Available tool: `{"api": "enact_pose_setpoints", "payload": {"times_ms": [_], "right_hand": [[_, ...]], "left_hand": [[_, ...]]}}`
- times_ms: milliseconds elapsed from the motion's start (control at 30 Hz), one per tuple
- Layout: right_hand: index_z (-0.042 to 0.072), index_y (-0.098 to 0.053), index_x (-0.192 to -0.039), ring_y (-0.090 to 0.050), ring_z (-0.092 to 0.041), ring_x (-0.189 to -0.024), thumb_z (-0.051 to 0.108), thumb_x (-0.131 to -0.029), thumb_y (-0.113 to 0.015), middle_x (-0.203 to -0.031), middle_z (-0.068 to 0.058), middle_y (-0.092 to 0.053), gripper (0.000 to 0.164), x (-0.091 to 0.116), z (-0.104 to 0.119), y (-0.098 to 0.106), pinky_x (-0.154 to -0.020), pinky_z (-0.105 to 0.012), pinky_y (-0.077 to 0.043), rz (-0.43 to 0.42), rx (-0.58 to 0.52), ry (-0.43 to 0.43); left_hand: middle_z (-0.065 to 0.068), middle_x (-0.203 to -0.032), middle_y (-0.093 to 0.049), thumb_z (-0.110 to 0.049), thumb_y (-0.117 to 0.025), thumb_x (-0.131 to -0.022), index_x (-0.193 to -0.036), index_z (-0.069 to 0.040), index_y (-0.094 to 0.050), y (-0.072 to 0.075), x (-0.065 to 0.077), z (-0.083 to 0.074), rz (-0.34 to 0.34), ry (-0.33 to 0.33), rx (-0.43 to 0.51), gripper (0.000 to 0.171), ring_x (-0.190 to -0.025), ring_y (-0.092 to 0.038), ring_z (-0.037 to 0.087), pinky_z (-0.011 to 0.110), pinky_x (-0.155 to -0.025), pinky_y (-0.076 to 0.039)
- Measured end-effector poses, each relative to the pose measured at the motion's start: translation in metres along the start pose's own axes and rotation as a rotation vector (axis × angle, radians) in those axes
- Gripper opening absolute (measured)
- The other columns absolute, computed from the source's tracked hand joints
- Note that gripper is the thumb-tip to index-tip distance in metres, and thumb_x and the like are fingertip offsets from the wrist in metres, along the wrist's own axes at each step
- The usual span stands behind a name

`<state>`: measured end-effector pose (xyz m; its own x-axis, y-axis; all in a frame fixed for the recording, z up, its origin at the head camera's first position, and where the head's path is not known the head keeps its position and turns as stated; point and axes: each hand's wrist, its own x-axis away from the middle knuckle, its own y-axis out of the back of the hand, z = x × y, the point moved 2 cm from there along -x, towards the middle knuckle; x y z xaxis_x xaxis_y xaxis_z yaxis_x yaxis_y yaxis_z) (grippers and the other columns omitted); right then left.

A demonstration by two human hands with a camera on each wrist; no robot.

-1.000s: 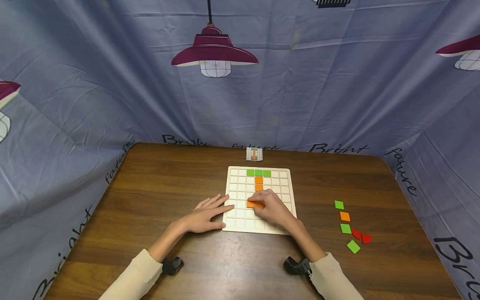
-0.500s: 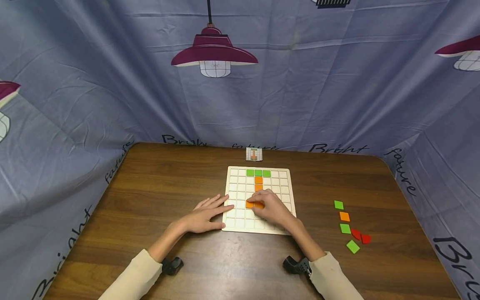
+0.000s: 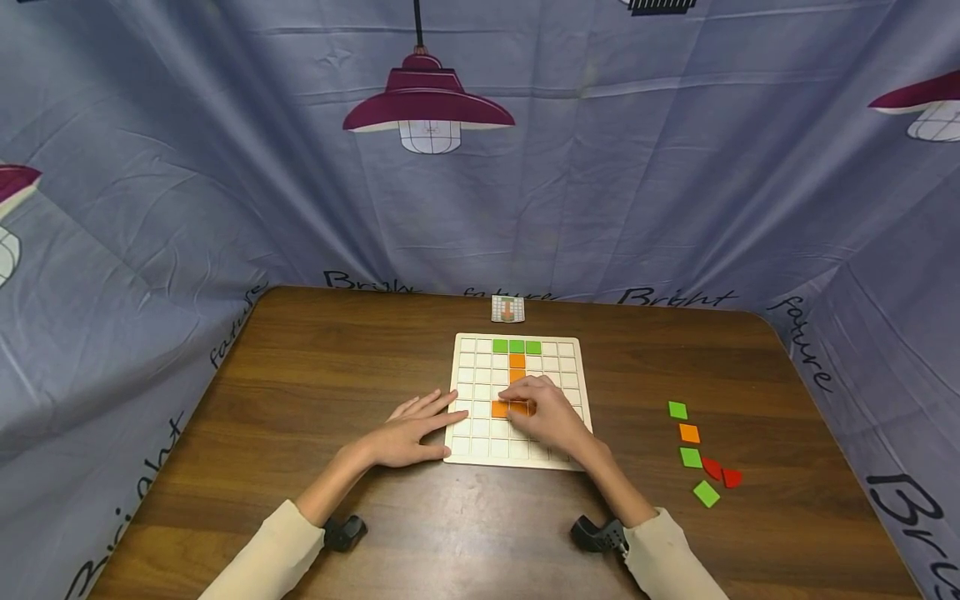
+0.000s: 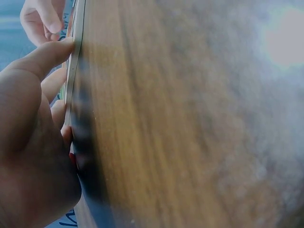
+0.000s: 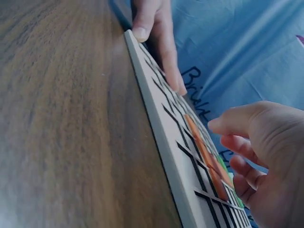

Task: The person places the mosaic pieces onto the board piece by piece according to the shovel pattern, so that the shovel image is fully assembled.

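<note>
A pale square grid board [image 3: 480,448] lies on the table. My left hand [image 3: 408,437] rests at its left edge, fingers spread out straight over the rim. Over the board's middle is my right hand [image 3: 553,418], its fingers loosely bent above a row of orange square tiles [image 3: 499,409]. In the right wrist view those orange tiles [image 5: 204,149] lie in the grid, and the thumb and fingers stand apart from them, with nothing between. Three green tiles [image 3: 517,346] fill part of the top row, with an orange column [image 3: 517,361] running down from the middle one, partly hidden by the right hand.
Behind the board lies a small card [image 3: 508,309] printed with a grid and an arrow-like figure. To the right are loose green tiles [image 3: 678,410], one orange tile [image 3: 689,433] and two red rounded pieces [image 3: 732,478]. A blue printed curtain [image 3: 600,208] surrounds the table [image 3: 337,350].
My right hand has let go of the leftmost orange tile and shifted slightly right, showing more of it in its cell. The left hand has stayed put.
</note>
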<state>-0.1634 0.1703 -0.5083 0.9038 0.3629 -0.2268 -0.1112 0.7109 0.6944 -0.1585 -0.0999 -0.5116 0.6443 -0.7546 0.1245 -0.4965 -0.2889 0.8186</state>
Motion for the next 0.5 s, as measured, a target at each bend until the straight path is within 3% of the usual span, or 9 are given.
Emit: {"api": "enact_pose_setpoints", "payload": {"times_ms": [267,500], "right_hand": [[0.007,-0.077,-0.109,-0.061,-0.025,-0.108,0.004,-0.082,-0.08,-0.11,-0.001,-0.071,0.028,0.018,-0.008,0.024,-0.092,-0.045,-0.048,-0.075,-0.02,0.008],[0.007,-0.077,-0.111,-0.058,-0.026,-0.104,0.004,-0.083,-0.08,-0.113,-0.005,-0.07,0.028,0.041,-0.019,0.055,-0.08,-0.044,-0.049,-0.128,0.026,-0.083]], "left_hand": [[0.008,-0.164,-0.02,-0.039,-0.057,-0.1,-0.154,-0.02,-0.042,0.0,0.001,0.0,-0.002,-0.006,0.003,0.059,-0.15,-0.012,0.034,0.06,-0.115,-0.012],[0.008,-0.165,-0.02,-0.04,-0.057,-0.1,-0.154,-0.021,-0.042,0.0,0.0,0.001,0.002,-0.004,0.004,0.059,-0.15,-0.011,0.034,0.06,-0.115,-0.012]]}}
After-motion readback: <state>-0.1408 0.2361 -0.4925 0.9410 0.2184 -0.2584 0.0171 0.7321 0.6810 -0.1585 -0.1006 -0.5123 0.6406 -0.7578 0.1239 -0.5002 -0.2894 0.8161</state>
